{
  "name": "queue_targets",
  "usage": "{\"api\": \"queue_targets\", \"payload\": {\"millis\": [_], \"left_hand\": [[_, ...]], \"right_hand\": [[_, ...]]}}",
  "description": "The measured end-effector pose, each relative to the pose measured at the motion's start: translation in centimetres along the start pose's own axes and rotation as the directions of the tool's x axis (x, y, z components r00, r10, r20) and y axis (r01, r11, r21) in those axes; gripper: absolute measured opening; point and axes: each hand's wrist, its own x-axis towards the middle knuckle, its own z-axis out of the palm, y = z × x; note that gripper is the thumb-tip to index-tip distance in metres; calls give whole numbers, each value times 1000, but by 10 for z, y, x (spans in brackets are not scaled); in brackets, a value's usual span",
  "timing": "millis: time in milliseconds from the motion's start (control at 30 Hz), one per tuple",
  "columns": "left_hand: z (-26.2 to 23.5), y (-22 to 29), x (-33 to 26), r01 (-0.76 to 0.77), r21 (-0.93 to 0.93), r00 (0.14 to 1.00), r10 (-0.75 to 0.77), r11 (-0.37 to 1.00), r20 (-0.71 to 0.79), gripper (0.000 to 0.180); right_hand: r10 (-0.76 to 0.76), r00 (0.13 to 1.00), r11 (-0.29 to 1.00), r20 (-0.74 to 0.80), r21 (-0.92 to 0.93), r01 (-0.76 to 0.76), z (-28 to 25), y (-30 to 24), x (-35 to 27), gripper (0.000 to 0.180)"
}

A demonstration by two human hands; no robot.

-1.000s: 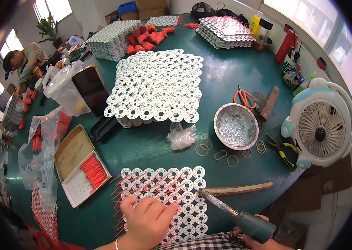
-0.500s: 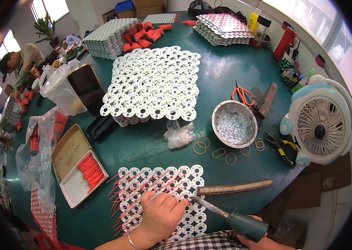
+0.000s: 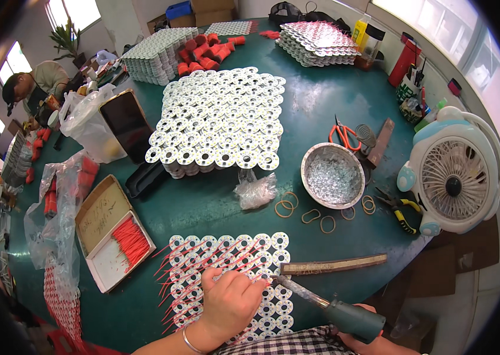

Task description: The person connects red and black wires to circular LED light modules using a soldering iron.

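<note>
left hand (image 3: 228, 303) over white round-disc panel (image 3: 226, 251), can't tell grip | right hand (image 3: 361, 332) holds green-handled metal iron (image 3: 353, 320) | imo quick steady dabs

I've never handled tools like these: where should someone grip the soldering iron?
Probably by its thick dark handle, from the right and near side, where the right hand holds it: the handle's butt end faces there, while the bare metal shaft points away, toward the left hand.

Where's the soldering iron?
In the head view, the soldering iron is low, right of centre, in the right hand, its tip close to the left hand.
</note>
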Motion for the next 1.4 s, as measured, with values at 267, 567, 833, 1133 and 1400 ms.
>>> {"api": "queue_targets", "payload": {"millis": [267, 567, 833, 1133, 1400], "left_hand": [[-27, -5, -6, -11, 105, 997, 3, 994, 76, 10], [-23, 11, -16, 47, 14, 999, -47, 999, -19, 16], [-12, 11, -20, 33, 41, 998, -35, 999, 55, 13], [-11, 10, -18, 42, 19, 998, -43, 999, 55, 10], [-7, 11, -19, 47, 3, 999, -47, 999, 19, 16]], "right_hand": [[87, 991, 987, -106, 141, -72, 4, -6, -11, 34], [19, 998, 995, -59, 102, -13, 6, -3, -9, 37], [-32, 996, 992, -88, 119, 42, 11, -2, -12, 40], [-91, 993, 986, -80, 133, 101, 12, -4, -8, 42], [81, 996, 995, -46, 61, -78, 8, 7, -20, 39]]}}
